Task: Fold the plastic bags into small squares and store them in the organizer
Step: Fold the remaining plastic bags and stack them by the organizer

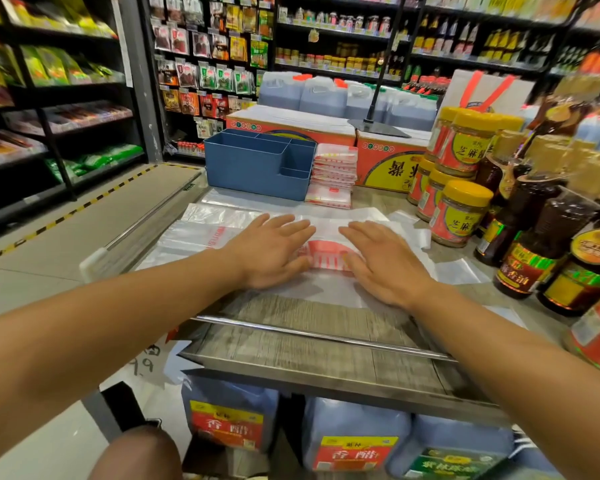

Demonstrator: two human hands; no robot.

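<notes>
A clear plastic bag with red print (326,256) lies flat on the wooden table top. My left hand (269,251) presses on its left part with straight fingers. My right hand (381,259) presses flat on its right part. More clear bags (201,230) spread out to the left under it. A blue organizer (257,168) with several compartments stands at the back of the table. Beside it on the right sits a stack of folded bags (333,174).
Yellow-lidded jars (459,213) and dark sauce bottles (534,251) crowd the table's right side. Orange cartons (385,161) stand behind. A steel rail (319,336) runs along the table's near edge. Large jugs (354,434) sit underneath. Shop shelves line the aisle on the left.
</notes>
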